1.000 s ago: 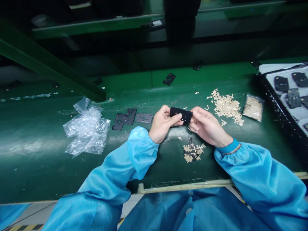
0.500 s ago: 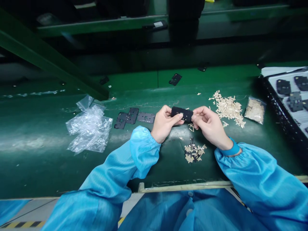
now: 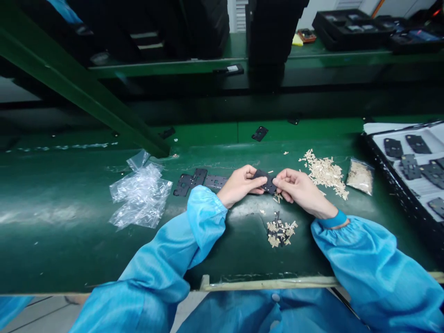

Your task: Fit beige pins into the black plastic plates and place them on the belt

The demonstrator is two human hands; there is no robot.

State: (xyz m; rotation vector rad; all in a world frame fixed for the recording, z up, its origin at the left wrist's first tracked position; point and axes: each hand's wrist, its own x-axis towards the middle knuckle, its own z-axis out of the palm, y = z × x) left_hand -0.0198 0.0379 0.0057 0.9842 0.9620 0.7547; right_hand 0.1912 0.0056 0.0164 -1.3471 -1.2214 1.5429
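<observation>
A thin black plastic plate (image 3: 265, 182) with small cutouts is held above the bench, slanting down to the right. My left hand (image 3: 239, 186) is closed on its left part, thumb across the top face. At the right end, the pinched thumb and fingers of my right hand (image 3: 299, 188) grip the plate's edge; whether a small piece is also between them is hidden. Similar black plates (image 3: 190, 182) lie left of my left hand, one partly covered by it. Below my hands sits a small pile of beige and black bits (image 3: 280, 231). A larger heap of beige strips (image 3: 326, 173) spreads beyond my right hand.
Clear plastic bags (image 3: 142, 194) lie on the green bench (image 3: 69, 240) at left. A filled bag of beige pieces (image 3: 360, 176) rests at right, beside a black-rimmed tray (image 3: 391, 189) of black parts. A green post (image 3: 86, 99) slants down at the back left, under a shelf.
The camera view has tilted up, showing more of the shelf. The black plate has turned in my hands, its right end now lower. Both hands keep hold of it.
</observation>
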